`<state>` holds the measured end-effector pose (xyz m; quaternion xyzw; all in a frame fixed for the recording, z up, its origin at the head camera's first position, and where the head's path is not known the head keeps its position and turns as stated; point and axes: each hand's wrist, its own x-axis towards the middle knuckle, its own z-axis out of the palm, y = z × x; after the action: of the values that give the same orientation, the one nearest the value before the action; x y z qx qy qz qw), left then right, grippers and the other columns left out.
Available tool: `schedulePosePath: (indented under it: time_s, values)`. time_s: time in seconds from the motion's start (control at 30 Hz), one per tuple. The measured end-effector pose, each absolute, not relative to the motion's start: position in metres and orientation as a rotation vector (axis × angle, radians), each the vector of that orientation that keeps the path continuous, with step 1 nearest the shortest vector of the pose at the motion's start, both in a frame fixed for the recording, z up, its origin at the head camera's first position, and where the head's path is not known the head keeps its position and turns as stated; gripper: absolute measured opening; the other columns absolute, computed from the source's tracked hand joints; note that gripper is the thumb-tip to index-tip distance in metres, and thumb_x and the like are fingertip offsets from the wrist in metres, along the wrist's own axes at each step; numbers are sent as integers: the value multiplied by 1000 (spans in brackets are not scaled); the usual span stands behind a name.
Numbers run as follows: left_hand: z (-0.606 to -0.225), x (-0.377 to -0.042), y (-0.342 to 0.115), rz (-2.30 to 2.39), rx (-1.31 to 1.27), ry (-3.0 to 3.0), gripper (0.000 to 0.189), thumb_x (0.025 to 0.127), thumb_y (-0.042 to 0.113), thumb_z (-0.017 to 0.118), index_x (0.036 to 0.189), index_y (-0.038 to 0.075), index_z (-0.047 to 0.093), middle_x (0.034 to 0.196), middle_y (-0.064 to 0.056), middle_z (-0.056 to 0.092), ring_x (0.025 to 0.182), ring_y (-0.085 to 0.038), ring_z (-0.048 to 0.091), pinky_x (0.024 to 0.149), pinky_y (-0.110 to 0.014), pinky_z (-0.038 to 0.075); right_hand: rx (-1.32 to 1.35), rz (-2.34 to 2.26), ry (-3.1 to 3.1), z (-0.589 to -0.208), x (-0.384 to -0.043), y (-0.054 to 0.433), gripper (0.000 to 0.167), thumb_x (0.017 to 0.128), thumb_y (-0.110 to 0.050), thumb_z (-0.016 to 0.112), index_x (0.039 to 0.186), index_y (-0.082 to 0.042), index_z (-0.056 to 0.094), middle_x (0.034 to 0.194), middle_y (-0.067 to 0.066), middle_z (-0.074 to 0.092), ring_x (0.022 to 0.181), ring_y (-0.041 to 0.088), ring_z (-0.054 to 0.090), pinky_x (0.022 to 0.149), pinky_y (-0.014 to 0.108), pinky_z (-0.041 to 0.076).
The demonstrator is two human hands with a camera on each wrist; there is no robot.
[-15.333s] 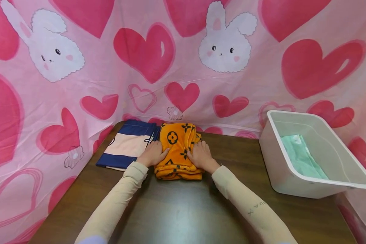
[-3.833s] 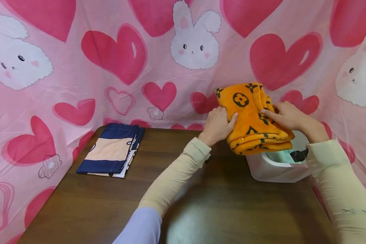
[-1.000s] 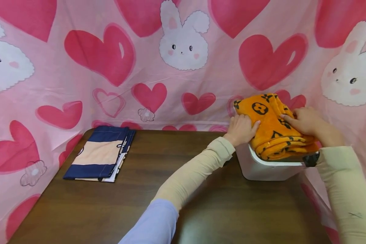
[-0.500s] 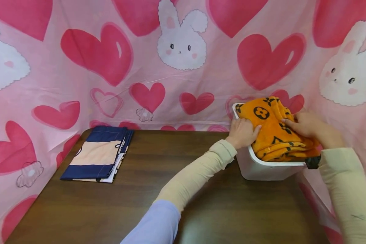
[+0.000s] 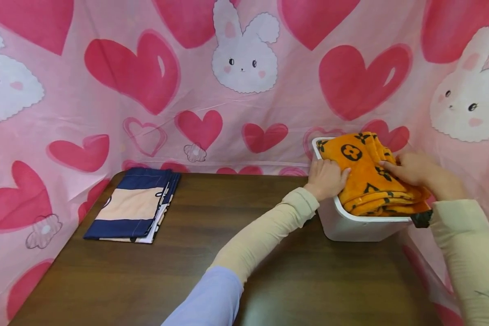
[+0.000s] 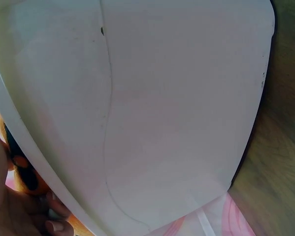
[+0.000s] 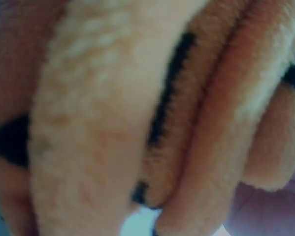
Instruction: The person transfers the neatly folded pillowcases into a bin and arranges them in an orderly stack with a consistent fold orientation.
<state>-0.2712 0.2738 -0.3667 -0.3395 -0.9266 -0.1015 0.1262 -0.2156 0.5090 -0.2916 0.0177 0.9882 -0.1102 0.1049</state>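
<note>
A folded orange fleece blanket [image 5: 362, 176] with dark flower marks sits in the mouth of the pale plastic bin [image 5: 350, 228], its top still above the rim. My left hand [image 5: 325, 179] grips the blanket's left side, with the thumb on top and the fingers beside the bin's left rim. On the opposite side, my right hand [image 5: 415, 170] holds the blanket, thumb over its upper face and fingers hidden. The left wrist view shows the bin's outer wall [image 6: 177, 108] and curled fingers [image 6: 58, 227]. Blurred blanket folds [image 7: 103, 128] fill the right wrist view.
A folded navy and cream cloth [image 5: 130, 206] lies at the back left of the brown wooden table [image 5: 212, 217]. Behind and on both sides hangs a pink curtain [image 5: 146, 149] with hearts and rabbits.
Both hands have carried the blanket from beside the navy cloth rightward to the bin. Over the last second it has sunk slightly lower; the green cloth seen earlier inside is now hidden.
</note>
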Motion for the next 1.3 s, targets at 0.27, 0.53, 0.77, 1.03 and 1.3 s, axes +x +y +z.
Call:
schedulePosePath:
  time_s: [0.27, 0.53, 0.77, 1.03, 1.3]
  values:
    - [-367, -272, 269, -268, -989, -2703, 56, 108, 49, 30, 83, 18, 70, 88, 3, 67, 86, -16, 64, 75, -30, 46, 36, -269, 2911, -290, -217, 501, 61, 104, -56, 45, 89, 0, 63, 64, 3, 53, 62, 21, 52, 58, 34, 43]
    - [-373, -276, 259, -337, -985, -2702, 41, 106, 46, 38, 101, 14, 65, 102, 0, 63, 101, -17, 59, 86, -31, 45, 5, -268, 2935, -290, -217, 499, 54, 104, -43, 53, 94, 8, 66, 71, 7, 60, 68, 24, 54, 61, 39, 51]
    - [-374, -277, 239, -524, -1040, -2656, 30, 104, 38, 48, 116, 12, 55, 115, -2, 57, 103, -18, 52, 87, -28, 40, -81, -310, 2989, -300, -218, 488, 47, 103, -34, 58, 110, 12, 61, 80, 9, 61, 75, 25, 54, 62, 35, 49]
    - [-370, -268, 210, -514, -1101, -2544, 30, 102, 35, 51, 117, 10, 57, 105, -2, 60, 97, -19, 55, 91, -30, 41, -80, -359, 3038, -304, -203, 460, 54, 103, -38, 57, 121, 13, 58, 110, 32, 63, 94, 41, 57, 80, 57, 54]
    - [-382, -252, 172, -538, -1171, -2491, 26, 102, 32, 53, 112, 10, 61, 99, -1, 61, 94, -18, 57, 85, -29, 46, -302, -469, 3274, -321, -189, 418, 44, 100, -28, 62, 119, 12, 58, 118, 33, 55, 110, 49, 48, 99, 66, 38]
